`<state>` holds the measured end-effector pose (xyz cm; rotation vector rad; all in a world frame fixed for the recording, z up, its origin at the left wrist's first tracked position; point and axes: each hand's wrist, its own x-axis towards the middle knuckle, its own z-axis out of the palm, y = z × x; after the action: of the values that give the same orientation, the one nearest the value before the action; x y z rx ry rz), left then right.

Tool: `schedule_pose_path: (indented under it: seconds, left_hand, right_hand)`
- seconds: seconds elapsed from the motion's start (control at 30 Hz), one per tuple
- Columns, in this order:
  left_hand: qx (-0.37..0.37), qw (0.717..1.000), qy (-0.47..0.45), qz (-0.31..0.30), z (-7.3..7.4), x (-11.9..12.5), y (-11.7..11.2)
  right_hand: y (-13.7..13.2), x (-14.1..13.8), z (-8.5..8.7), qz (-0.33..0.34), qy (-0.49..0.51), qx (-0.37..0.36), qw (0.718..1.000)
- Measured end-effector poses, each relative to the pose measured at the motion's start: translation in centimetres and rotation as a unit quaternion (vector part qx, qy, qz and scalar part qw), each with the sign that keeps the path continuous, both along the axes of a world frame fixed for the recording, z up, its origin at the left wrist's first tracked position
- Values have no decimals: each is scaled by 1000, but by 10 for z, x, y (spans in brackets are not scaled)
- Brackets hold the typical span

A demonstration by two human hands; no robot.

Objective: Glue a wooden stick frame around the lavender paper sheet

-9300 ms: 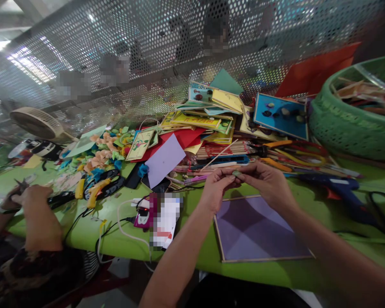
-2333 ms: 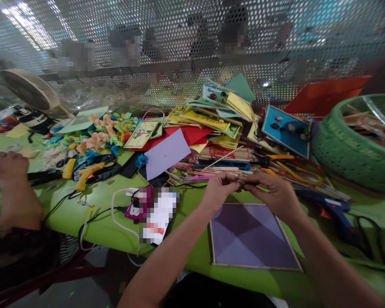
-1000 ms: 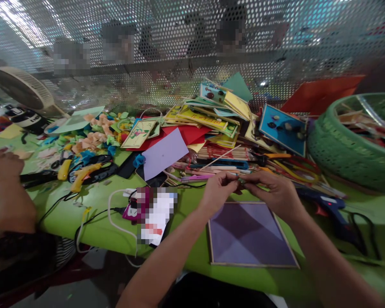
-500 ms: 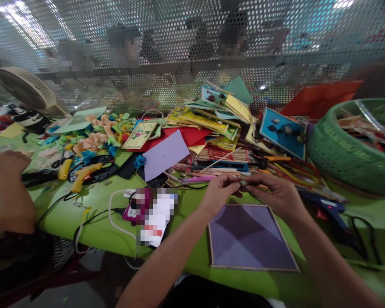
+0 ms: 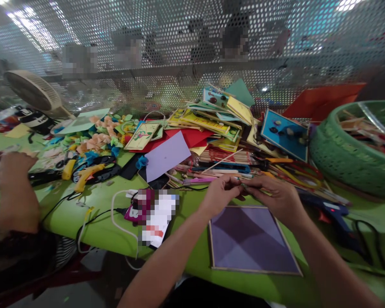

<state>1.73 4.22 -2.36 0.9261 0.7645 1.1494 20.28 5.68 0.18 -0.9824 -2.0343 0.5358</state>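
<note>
My left hand (image 5: 223, 193) and my right hand (image 5: 271, 194) meet fingertip to fingertip, both closed in a pinch. Between them is a small greenish piece (image 5: 243, 185), mostly covered by the fingers, so its kind cannot be made out. Just below my hands a purple panel with a thin wooden stick border (image 5: 250, 244) lies flat on the green table (image 5: 192, 246). Beyond my fingers are loose thin wooden sticks (image 5: 223, 160). A dark blue glue gun with a red trigger (image 5: 332, 214) rests to the right of my right forearm.
A co-worker's arm (image 5: 16, 196) is at the left, near yellow-handled tools (image 5: 86, 176) and coloured paper scraps (image 5: 96, 141). A phone (image 5: 158, 218) and white cable (image 5: 115, 214) lie left of my arm. Decorated cards (image 5: 208, 119) pile up behind; a green basket (image 5: 346, 149) stands right.
My hands stay together over the panel's far edge, with the fingers shifting slightly around the small piece. The whole view has moved a little, and the co-worker's arm at left shows more.
</note>
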Motion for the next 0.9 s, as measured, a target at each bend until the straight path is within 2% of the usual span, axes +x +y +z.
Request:
schedule_pose_path:
  seconds: [0.43,0.73,0.9]
  left_hand:
    - [-1,1000,-25,-11,2,-1,0]
    - [-21,999,-21,-19,2,-1,1]
    - [-16,1000,-15,1,1,0,0]
  right_hand:
    - [3,5,0,7,7,-50,999]
    - [-3,-2,3,2,-3,-19,1000]
    - [-5,-4,5,-4,-21,-17,1000]
